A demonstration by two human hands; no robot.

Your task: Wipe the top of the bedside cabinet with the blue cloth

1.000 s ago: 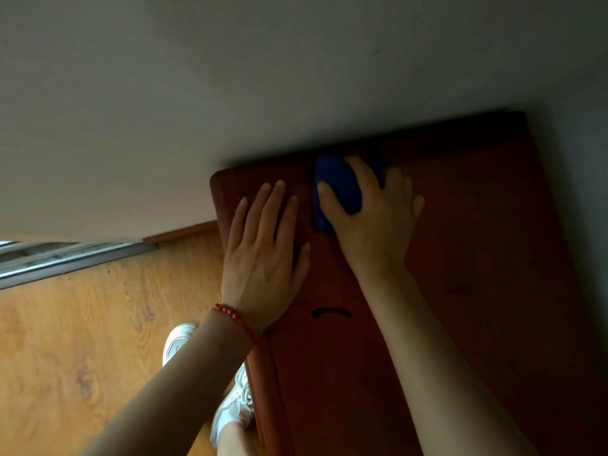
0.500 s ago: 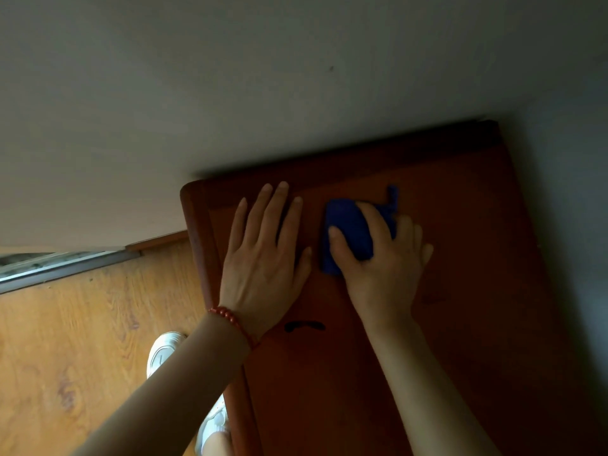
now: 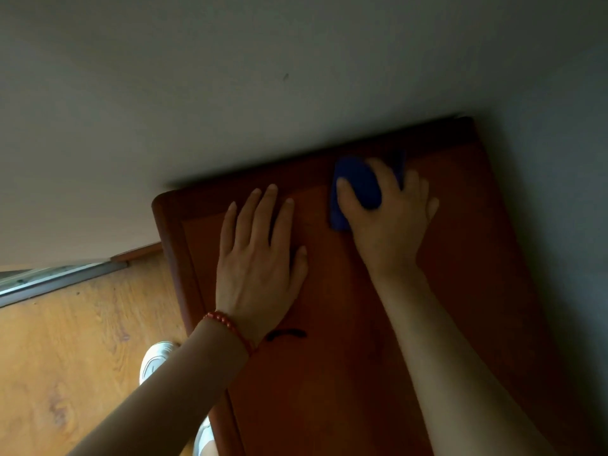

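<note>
Right hand [image 3: 386, 222] gripped the blue cloth [image 3: 357, 192] near the cabinet top's [image 3: 460, 258] back edge; left hand [image 3: 260, 264] lay flat; overlapping, even-pressure strokes would have served best

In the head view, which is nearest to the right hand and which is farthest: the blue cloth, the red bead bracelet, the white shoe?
From the right hand:
1. Blue cloth: gripped under its fingers, near the wall.
2. Red bead bracelet: on the left wrist, by the cabinet's left side.
3. White shoe: on the wooden floor, lower left.
</note>
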